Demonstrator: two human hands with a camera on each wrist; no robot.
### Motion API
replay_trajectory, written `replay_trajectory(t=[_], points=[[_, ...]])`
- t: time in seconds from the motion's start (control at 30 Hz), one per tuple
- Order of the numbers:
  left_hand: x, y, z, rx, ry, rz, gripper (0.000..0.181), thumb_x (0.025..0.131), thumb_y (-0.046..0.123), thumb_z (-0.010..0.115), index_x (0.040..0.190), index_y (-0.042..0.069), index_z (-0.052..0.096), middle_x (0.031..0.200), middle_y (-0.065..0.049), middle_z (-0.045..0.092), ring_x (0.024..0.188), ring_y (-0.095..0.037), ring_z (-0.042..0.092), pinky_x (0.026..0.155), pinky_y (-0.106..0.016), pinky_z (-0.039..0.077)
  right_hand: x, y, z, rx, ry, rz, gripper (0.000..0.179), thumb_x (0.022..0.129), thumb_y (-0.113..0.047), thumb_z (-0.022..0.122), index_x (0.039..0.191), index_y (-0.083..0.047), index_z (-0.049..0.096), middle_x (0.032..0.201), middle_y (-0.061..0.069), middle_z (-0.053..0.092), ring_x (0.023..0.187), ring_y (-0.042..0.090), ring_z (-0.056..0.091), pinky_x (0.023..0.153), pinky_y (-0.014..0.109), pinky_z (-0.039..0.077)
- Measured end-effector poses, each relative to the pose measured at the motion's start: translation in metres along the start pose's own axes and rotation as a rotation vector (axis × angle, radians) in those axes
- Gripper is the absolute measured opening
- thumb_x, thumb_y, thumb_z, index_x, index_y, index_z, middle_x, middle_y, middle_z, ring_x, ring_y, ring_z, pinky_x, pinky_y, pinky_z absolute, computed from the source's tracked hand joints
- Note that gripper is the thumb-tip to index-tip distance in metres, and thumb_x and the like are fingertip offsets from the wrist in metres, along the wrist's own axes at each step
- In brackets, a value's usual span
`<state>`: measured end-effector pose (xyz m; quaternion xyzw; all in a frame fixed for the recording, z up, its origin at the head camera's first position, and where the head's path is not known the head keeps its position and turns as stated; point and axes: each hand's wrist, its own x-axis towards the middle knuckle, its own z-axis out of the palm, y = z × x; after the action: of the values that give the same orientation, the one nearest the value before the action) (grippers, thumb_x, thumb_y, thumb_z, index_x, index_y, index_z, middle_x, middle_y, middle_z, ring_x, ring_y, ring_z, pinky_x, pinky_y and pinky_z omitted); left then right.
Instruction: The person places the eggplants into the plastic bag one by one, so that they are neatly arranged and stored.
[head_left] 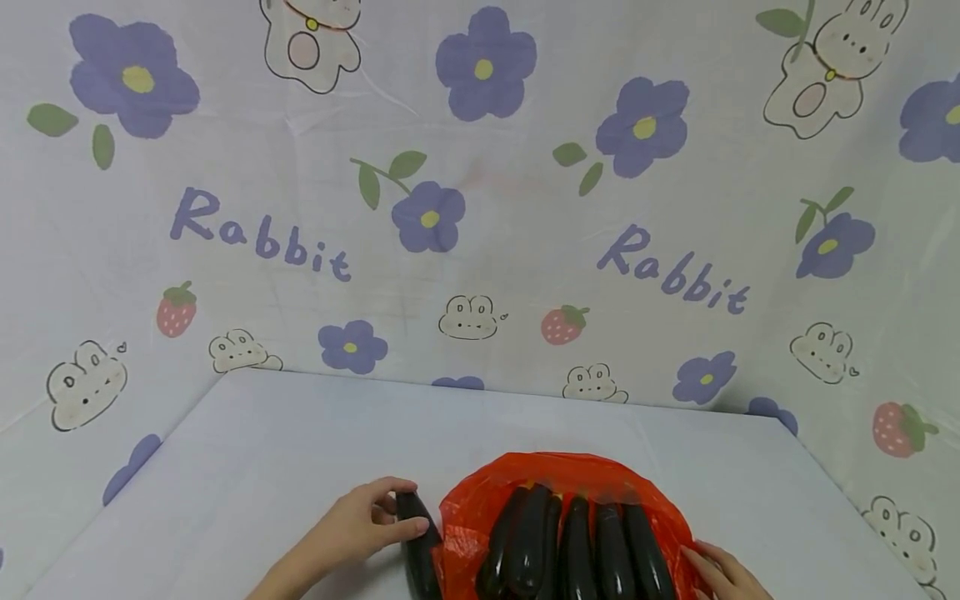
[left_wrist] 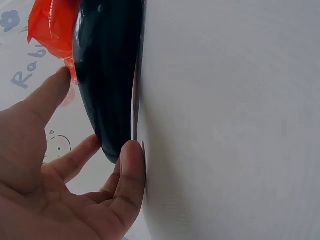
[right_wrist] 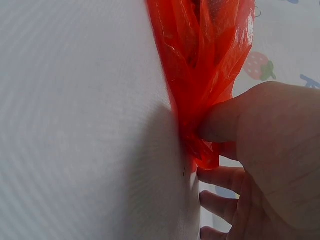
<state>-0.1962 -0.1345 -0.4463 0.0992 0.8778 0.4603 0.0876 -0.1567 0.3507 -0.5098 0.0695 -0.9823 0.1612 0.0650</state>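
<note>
A dark, glossy eggplant [head_left: 420, 550] lies on the table, just left of an opened red plastic bag [head_left: 555, 468]. My left hand [head_left: 356, 523] curls round its far end, thumb along one side and fingertips at the tip. In the left wrist view, the eggplant [left_wrist: 107, 70] runs up between the thumb and the curved fingers. Inside the bag, several more eggplants [head_left: 577, 546] lie side by side, their near ends cut off by the frame. At the bag's right edge my right hand [head_left: 723, 575] pinches the gathered plastic [right_wrist: 200, 110] between thumb and fingers.
The white table [head_left: 315, 425] stretches out on both sides of the bag and behind it. A white cloth [head_left: 517, 183] printed with rabbits, purple flowers and strawberries hangs behind the table and along its sides.
</note>
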Motion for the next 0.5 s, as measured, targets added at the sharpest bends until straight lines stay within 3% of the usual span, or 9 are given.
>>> replay_trajectory(t=[0.2,0.37,0.5], points=[[0.0023,-0.0004,0.0016,-0.012,-0.038,-0.013,0.067,0.077,0.040,0.085,0.132,0.013,0.060,0.105,-0.007,0.063,0.090,-0.022,0.059,0.077,-0.045,0.053,0.0034,0.0020,-0.0007,0.032,-0.065,0.052,0.048,0.091,-0.027,0.071,0.132,-0.005,0.062,0.133,0.012,0.054,0.111,0.033,0.056,0.082,0.051,0.054],[0.0055,-0.0047,-0.0001,-0.065,-0.122,0.051,0.062,0.082,0.038,0.080,0.136,0.012,0.060,0.115,-0.010,0.063,0.096,-0.025,0.062,0.084,-0.055,0.051,0.0051,0.0028,0.0005,0.045,-0.072,0.058,0.049,0.088,-0.024,0.074,0.132,-0.005,0.062,0.133,0.012,0.054,0.111,0.033,0.056,0.082,0.051,0.054],[0.0064,-0.0075,-0.0013,-0.066,-0.149,0.094,0.052,0.087,0.035,0.075,0.133,0.011,0.063,0.115,-0.009,0.063,0.096,-0.024,0.064,0.088,-0.057,0.049,0.0056,0.0021,0.0011,0.060,-0.075,0.071,0.064,0.081,-0.041,0.079,0.132,-0.004,0.062,0.133,0.013,0.054,0.112,0.034,0.056,0.082,0.051,0.054]])
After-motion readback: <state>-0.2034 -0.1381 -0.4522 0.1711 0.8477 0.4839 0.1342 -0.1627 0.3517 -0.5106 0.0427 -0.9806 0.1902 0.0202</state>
